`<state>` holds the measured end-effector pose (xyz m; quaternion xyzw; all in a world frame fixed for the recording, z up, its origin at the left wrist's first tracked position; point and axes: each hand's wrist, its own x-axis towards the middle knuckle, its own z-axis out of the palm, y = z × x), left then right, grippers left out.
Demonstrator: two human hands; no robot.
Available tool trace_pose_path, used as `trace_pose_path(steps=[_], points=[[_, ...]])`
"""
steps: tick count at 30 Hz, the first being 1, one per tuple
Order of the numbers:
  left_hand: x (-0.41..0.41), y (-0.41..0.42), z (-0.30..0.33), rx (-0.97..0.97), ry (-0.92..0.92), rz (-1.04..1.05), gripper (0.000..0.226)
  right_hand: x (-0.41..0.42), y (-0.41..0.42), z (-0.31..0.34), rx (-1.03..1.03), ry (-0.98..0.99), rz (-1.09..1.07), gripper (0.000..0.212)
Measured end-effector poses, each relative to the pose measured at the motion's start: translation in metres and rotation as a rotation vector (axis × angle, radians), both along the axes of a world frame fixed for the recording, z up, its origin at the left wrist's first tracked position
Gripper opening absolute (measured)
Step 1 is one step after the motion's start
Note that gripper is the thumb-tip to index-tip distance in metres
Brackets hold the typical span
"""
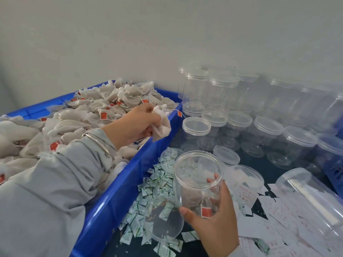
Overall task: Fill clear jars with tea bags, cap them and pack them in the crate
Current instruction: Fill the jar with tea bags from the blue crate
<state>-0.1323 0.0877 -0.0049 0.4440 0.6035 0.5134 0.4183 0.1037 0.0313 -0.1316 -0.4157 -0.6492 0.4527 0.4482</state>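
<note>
My left hand [138, 123] grips a bunch of white tea bags [161, 123] above the right rim of the blue crate [118, 193], which is heaped with tea bags [78, 115] with red tags. My right hand [215, 217] holds an open clear jar [197, 182], tilted, with a tea bag and a red tag [206, 212] in its bottom. The jar hangs above the dark table, to the right of the crate.
Many capped clear jars [263, 130] stand stacked at the back right by the wall. Small green-and-white sachets [157, 184] lie scattered beside the crate. Loose lids [226, 154], white printed cards [278, 216] and a lying jar [311, 199] fill the right side.
</note>
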Motion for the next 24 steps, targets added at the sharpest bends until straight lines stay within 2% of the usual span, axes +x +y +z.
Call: trace_pose_path(steps=[2, 3, 6, 9, 15, 17, 21, 23, 24], points=[[0.014, -0.007, 0.005, 0.050, -0.154, -0.160, 0.035, 0.000, -0.001, -0.004, 0.021, 0.002, -0.035, 0.100], [0.021, -0.011, 0.008, 0.070, -0.213, -0.227, 0.036, -0.001, -0.001, -0.006, 0.029, 0.006, -0.063, 0.099], [0.039, -0.022, 0.011, 0.102, -0.230, -0.338, 0.023, -0.001, -0.003, -0.009, 0.053, 0.002, -0.087, 0.098], [0.052, -0.028, 0.007, 0.129, 0.008, -0.340, 0.019, 0.000, -0.002, -0.007, 0.034, 0.000, -0.016, 0.100], [0.067, -0.038, -0.004, 0.267, 0.739, -0.455, 0.011, -0.003, 0.000, -0.005, 0.042, -0.023, -0.026, 0.101], [0.068, -0.040, -0.005, 0.301, 0.800, -0.491, 0.013, -0.003, 0.000, -0.007, 0.045, -0.041, -0.042, 0.104], [0.067, -0.041, -0.002, 0.261, 0.733, -0.533, 0.030, -0.004, -0.001, -0.011, 0.059, -0.027, -0.086, 0.106], [0.063, -0.038, 0.000, 0.231, 0.696, -0.462, 0.044, -0.003, 0.000, -0.015, 0.093, -0.028, -0.149, 0.101], [0.059, -0.035, 0.001, 0.231, 0.698, -0.399, 0.044, -0.002, 0.001, -0.016, 0.111, -0.051, -0.166, 0.100]])
